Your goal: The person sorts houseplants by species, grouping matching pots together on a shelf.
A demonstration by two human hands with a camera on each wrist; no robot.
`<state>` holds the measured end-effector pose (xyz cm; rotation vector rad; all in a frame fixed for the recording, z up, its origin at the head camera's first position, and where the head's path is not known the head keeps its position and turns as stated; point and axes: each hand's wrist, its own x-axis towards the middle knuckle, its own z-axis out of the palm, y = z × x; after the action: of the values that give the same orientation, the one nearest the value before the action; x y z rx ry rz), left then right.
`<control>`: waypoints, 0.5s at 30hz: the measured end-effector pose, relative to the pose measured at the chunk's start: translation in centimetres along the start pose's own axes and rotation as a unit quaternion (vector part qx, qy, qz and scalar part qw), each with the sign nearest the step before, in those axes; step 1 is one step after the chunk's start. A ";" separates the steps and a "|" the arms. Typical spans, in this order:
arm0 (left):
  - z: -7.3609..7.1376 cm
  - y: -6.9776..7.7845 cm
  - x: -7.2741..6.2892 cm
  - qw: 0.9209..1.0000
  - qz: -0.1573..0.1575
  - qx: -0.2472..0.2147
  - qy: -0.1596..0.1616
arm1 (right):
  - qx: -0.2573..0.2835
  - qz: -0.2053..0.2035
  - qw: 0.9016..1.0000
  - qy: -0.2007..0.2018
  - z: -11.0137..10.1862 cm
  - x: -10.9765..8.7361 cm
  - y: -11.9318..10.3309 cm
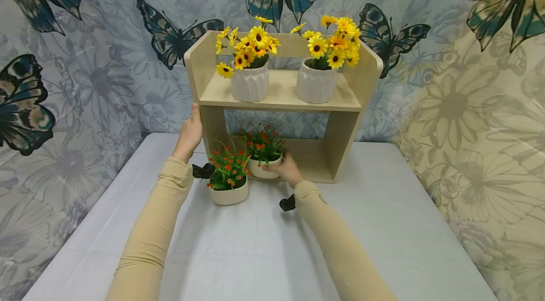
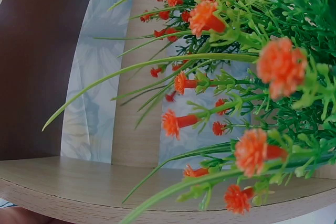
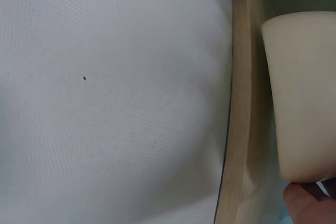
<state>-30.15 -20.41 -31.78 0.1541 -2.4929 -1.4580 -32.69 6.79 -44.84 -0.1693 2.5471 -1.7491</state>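
Note:
A two-tier wooden shelf [image 1: 279,104] stands on the table, and my left hand [image 1: 190,136] rests against its left side with the thumb straight up. The other left fingers are mostly hidden. My right hand [image 1: 289,169] grips the right end of a white oval flowerpot [image 1: 260,170] with red flowers, inside the lower tier on the left. The right wrist view shows this pot [image 3: 304,93] just behind the shelf's front edge [image 3: 240,103]. A second oval flowerpot [image 1: 230,195], with orange-red flowers, stands on the table in front, near the left forearm.
Two ribbed white pots [image 1: 250,85] of yellow sunflowers sit on the upper tier, the other pot [image 1: 317,84] to the right. A white cloth covers the table [image 1: 247,253]. Behind hangs a backdrop [image 1: 106,78] printed with butterflies and flowers.

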 end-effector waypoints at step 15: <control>0.1 0.0 -0.2 1.000 -0.004 0.001 -0.001 | 0.005 0.013 1.000 0.016 0.9 0.1 -0.3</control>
<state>-30.01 -20.29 -31.84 0.1637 -2.4984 -1.4588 -32.70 5.78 -44.86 -0.1082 2.5491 -1.7705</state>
